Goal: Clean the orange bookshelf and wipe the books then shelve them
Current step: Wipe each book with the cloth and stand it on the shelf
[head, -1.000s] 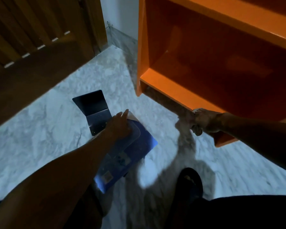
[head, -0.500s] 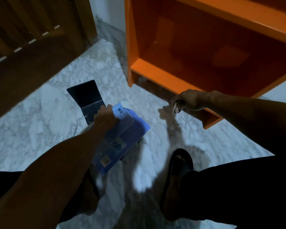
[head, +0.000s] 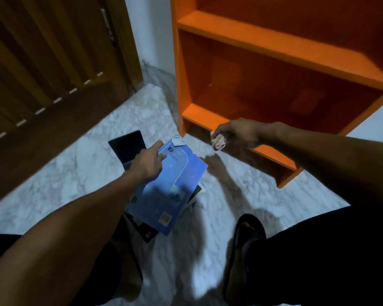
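White marble floor (head: 80, 180) carries the orange bookshelf (head: 274, 51), a dark book (head: 127, 145), and a small book pile (head: 197, 191).

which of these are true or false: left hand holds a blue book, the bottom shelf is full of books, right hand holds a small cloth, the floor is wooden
1. The left hand holds a blue book. True.
2. The bottom compartment of the orange bookshelf is full of books. False: it shows no books.
3. The right hand grips a small pale cloth. True.
4. The floor is wooden. False: it is pale marble-patterned.
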`<action>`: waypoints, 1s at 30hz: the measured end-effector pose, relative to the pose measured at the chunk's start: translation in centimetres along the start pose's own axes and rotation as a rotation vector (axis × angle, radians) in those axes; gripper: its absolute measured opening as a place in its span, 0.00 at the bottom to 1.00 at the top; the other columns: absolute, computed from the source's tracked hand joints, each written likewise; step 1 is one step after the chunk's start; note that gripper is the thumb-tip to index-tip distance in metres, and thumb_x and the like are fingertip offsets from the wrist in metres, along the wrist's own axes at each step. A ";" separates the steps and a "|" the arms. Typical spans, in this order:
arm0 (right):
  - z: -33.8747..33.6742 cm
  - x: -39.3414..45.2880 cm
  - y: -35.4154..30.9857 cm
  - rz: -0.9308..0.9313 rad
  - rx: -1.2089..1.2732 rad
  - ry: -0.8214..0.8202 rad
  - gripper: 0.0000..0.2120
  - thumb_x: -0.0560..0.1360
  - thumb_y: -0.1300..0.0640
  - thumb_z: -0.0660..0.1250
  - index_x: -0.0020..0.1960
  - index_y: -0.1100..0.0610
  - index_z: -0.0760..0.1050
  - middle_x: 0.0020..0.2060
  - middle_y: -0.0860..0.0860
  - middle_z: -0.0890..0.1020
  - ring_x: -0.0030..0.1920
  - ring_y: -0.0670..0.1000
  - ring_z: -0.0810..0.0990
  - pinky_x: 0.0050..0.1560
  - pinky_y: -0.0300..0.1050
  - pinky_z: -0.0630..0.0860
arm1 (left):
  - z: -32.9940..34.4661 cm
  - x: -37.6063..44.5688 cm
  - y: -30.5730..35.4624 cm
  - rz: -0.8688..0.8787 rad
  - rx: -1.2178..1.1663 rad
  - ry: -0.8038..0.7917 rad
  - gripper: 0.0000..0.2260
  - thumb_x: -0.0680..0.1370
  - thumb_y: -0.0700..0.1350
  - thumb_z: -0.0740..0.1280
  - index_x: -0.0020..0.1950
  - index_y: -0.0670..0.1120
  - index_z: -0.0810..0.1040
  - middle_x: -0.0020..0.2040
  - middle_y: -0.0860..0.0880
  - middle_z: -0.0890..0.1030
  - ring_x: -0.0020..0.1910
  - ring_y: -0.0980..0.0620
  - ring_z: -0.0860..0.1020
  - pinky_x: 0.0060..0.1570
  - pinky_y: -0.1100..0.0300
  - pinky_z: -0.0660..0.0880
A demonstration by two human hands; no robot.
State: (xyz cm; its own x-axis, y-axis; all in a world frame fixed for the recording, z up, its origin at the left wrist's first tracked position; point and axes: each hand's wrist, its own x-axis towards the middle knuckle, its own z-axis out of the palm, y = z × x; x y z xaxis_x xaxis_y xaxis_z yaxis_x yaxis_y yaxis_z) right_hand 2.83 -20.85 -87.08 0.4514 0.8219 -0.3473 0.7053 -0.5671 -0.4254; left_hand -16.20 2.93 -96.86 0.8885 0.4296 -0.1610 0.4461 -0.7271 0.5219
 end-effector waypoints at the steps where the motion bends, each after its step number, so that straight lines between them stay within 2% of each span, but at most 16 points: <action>1: -0.9 -0.6 -0.6 -0.046 0.015 0.049 0.18 0.78 0.65 0.66 0.67 0.58 0.75 0.62 0.55 0.81 0.62 0.53 0.79 0.63 0.42 0.73 | -1.2 -0.1 0.8 0.008 -0.048 0.033 0.06 0.81 0.51 0.60 0.46 0.56 0.64 0.40 0.43 0.79 0.39 0.38 0.77 0.43 0.46 0.76; 3: -2.5 -1.3 -1.9 -0.114 0.063 0.188 0.17 0.78 0.66 0.65 0.67 0.61 0.75 0.62 0.56 0.81 0.61 0.50 0.78 0.57 0.29 0.69 | -3.9 -0.2 2.4 0.049 -0.123 0.117 0.05 0.81 0.51 0.59 0.47 0.56 0.65 0.38 0.43 0.79 0.39 0.39 0.77 0.43 0.46 0.75; 4: -2.4 -1.3 -2.3 -0.129 0.097 0.244 0.17 0.79 0.67 0.63 0.67 0.61 0.75 0.63 0.56 0.81 0.61 0.50 0.78 0.56 0.28 0.68 | -4.7 -0.6 2.6 0.054 -0.158 0.148 0.05 0.82 0.51 0.59 0.47 0.54 0.66 0.37 0.44 0.78 0.38 0.39 0.78 0.42 0.47 0.73; 6: -3.9 -1.6 -2.9 -0.143 0.153 0.370 0.18 0.79 0.67 0.61 0.67 0.60 0.74 0.64 0.54 0.79 0.63 0.48 0.76 0.61 0.32 0.67 | -7.7 -0.8 4.7 0.094 -0.220 0.244 0.05 0.83 0.49 0.60 0.48 0.51 0.69 0.36 0.46 0.78 0.38 0.41 0.78 0.41 0.48 0.73; 8: -4.3 -1.5 -3.4 -0.140 0.268 0.476 0.19 0.79 0.67 0.60 0.68 0.57 0.74 0.66 0.52 0.78 0.66 0.47 0.75 0.68 0.42 0.69 | -9.8 -1.3 6.0 0.126 -0.267 0.305 0.04 0.83 0.48 0.60 0.49 0.51 0.72 0.39 0.49 0.79 0.41 0.43 0.78 0.42 0.50 0.72; 10: -5.3 -2.1 -4.3 -0.159 0.378 0.570 0.18 0.80 0.66 0.60 0.67 0.56 0.74 0.66 0.49 0.77 0.67 0.47 0.74 0.70 0.50 0.70 | -12.6 -2.0 7.8 0.148 -0.318 0.341 0.04 0.84 0.47 0.60 0.51 0.51 0.73 0.42 0.51 0.79 0.42 0.48 0.78 0.41 0.53 0.71; 13: -6.5 -2.8 -6.5 -0.191 0.474 0.672 0.18 0.81 0.64 0.59 0.69 0.56 0.74 0.68 0.48 0.76 0.69 0.46 0.73 0.70 0.50 0.70 | -15.9 -2.8 9.7 0.143 -0.406 0.375 0.06 0.84 0.49 0.59 0.52 0.51 0.74 0.45 0.52 0.80 0.44 0.50 0.80 0.42 0.54 0.74; 16: -7.0 -3.0 -8.6 -0.252 0.498 0.774 0.21 0.81 0.62 0.59 0.74 0.53 0.67 0.71 0.49 0.74 0.70 0.48 0.71 0.68 0.45 0.70 | -17.6 -3.0 10.9 0.094 -0.524 0.400 0.06 0.85 0.49 0.58 0.56 0.50 0.74 0.49 0.52 0.81 0.47 0.51 0.81 0.40 0.56 0.75; 18: -7.3 -2.6 -9.6 -0.267 0.445 0.870 0.25 0.82 0.61 0.60 0.77 0.50 0.62 0.72 0.49 0.72 0.70 0.50 0.71 0.67 0.44 0.69 | -17.9 -2.9 11.5 0.067 -0.637 0.400 0.06 0.85 0.50 0.58 0.56 0.51 0.73 0.51 0.50 0.82 0.49 0.48 0.82 0.44 0.52 0.79; 21: -8.1 -1.5 -10.6 -0.266 0.316 1.050 0.28 0.81 0.60 0.61 0.79 0.49 0.58 0.72 0.51 0.71 0.71 0.53 0.69 0.71 0.48 0.62 | -17.6 -3.0 11.8 0.042 -0.776 0.370 0.06 0.85 0.50 0.58 0.55 0.53 0.74 0.52 0.49 0.82 0.51 0.45 0.83 0.47 0.47 0.81; 24: -8.1 0.0 -10.5 -0.250 0.195 1.057 0.26 0.81 0.59 0.63 0.78 0.52 0.62 0.72 0.52 0.71 0.73 0.54 0.65 0.75 0.54 0.60 | -17.1 -3.0 12.0 0.003 -0.951 0.298 0.07 0.85 0.50 0.58 0.55 0.53 0.75 0.54 0.45 0.84 0.50 0.43 0.85 0.52 0.38 0.81; 27: -7.1 1.0 -10.1 -0.249 0.139 1.040 0.23 0.80 0.59 0.64 0.75 0.54 0.67 0.71 0.52 0.73 0.73 0.55 0.66 0.73 0.56 0.62 | -17.1 -2.9 12.6 -0.004 -1.072 0.275 0.08 0.85 0.48 0.57 0.57 0.50 0.75 0.52 0.45 0.85 0.47 0.44 0.86 0.48 0.41 0.83; 30: -6.1 1.0 -10.1 -0.347 0.112 1.051 0.22 0.78 0.60 0.66 0.71 0.56 0.72 0.65 0.53 0.77 0.68 0.56 0.72 0.69 0.55 0.67 | -17.1 -2.5 12.5 -0.003 -1.086 0.308 0.08 0.85 0.48 0.57 0.55 0.50 0.75 0.52 0.44 0.84 0.49 0.42 0.85 0.50 0.39 0.82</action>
State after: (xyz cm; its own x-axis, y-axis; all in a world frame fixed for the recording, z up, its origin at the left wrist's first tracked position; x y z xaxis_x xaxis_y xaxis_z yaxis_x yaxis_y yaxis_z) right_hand -0.53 -14.00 -78.06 0.5150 0.5425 0.6636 0.8538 -0.2558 -0.4535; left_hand -14.71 1.91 -75.60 0.7561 0.6538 -0.0284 -0.0149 0.0606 0.9981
